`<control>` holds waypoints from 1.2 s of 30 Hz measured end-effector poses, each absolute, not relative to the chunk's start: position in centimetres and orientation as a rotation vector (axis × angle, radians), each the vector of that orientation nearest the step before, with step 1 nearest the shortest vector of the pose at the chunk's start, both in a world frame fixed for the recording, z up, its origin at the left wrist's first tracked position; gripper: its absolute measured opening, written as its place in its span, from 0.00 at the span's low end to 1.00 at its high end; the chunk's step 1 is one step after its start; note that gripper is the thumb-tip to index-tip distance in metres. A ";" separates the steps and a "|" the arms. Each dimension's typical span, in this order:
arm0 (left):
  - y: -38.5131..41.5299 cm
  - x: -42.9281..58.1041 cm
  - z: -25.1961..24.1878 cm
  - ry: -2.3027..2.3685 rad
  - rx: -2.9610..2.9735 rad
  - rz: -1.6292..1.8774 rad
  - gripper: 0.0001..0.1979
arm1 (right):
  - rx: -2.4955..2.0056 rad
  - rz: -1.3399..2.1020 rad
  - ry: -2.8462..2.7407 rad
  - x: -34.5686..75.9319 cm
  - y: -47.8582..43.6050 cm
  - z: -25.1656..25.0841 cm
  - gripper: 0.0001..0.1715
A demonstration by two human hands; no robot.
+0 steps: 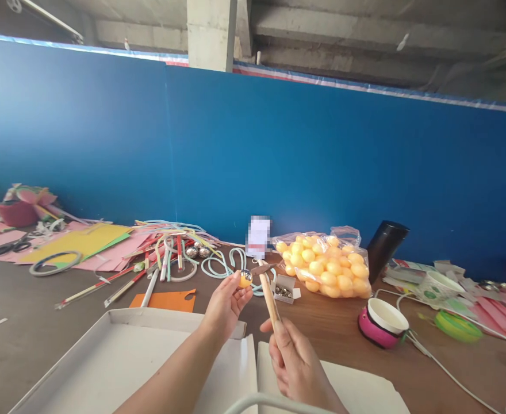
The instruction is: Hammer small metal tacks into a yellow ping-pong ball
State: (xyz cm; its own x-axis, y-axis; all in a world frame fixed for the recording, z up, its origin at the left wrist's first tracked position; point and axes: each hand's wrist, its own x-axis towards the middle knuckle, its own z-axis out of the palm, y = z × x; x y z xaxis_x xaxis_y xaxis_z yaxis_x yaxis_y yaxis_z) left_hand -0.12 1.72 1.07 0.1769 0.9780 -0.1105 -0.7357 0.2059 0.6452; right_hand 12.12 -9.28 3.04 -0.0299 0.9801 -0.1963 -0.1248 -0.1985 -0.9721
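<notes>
My left hand (228, 305) pinches a small ball (245, 279), orange-yellow with a shiny silver part on top. In my right hand (291, 351) is a hammer (271, 299), gripped by its wooden handle. The dark hammer head is raised just right of the ball; whether the two touch I cannot tell. Below both hands lies an open white cardboard box (119, 356). Beyond the hammer stands a small white box (285, 289) of shiny metal bits. Behind it sits a clear plastic bag (328, 267) full of orange-yellow balls.
Coloured paper (80, 244), scissors (11, 246), pale tubing (214, 264) and several silver balls (198, 250) lie on the left. To the right are a pink-banded white cup (383, 323), a black cylinder (386, 247) and a white cable (447, 374). A blue partition (322, 155) stands behind.
</notes>
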 end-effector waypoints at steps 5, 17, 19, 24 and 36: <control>1.6 -0.1 1.1 0.587 0.513 1.290 0.09 | -1.240 1.506 -1.011 12.5 -9.1 3.3 0.24; 1.7 0.0 1.1 0.582 0.512 1.287 0.09 | -1.192 1.523 -0.994 12.6 -9.1 3.0 0.25; 1.7 0.1 1.1 0.584 0.508 1.286 0.09 | -1.215 1.530 -0.992 12.6 -9.1 2.9 0.25; 1.6 0.1 1.2 0.604 0.493 1.299 0.08 | -1.197 1.533 -0.998 12.7 -9.0 2.7 0.26; 1.6 0.1 1.1 0.601 0.500 1.292 0.08 | -1.217 1.547 -0.983 12.7 -9.0 2.9 0.27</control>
State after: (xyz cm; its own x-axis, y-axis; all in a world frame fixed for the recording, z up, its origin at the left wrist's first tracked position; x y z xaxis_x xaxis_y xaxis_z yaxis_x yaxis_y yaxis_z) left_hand 0.10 1.56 1.11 0.1633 0.9778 -0.1310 -0.7301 0.2091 0.6506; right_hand 12.75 -9.01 2.87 -0.1026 0.9611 -0.2566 -0.1757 -0.2714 -0.9463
